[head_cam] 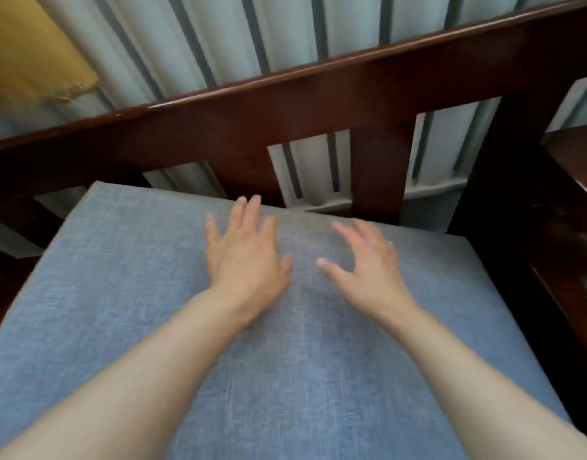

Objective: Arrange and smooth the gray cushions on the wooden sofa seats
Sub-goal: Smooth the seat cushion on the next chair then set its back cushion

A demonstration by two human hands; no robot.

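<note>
One gray cushion is in view, lying flat on the seat of the wooden sofa and filling the frame from the centre down to 6 o'clock. Its near edge and its left side run out of the picture, so its full outline cannot be seen; only the far left corner, toward 10 o'clock, and the far right corner, toward 3 o'clock, show.

Two hands lie on it, both palm down near the far edge. The left hand has its grip spread, fingers straight and flat on the fabric, fingertips reaching toward 12 o'clock almost to the cushion's back edge. The right hand, just beside it toward 3 o'clock, also has its grip spread, with the thumb pointing toward the left hand (motion blur makes it hard to say whether every fingertip touches the fabric). Neither hand pinches anything. Both bare forearms run down to 7 and 5 o'clock and are cut off by the frame.

The sofa's dark backrest rail crosses from 9 to 1 o'clock, with one clear upright slat below it at about 2 o'clock. One armrest stands at 3 o'clock, partly cut off. Behind the rail hangs a pleated pale curtain, and a yellow cloth sits at 11 o'clock, blurred and cropped.
</note>
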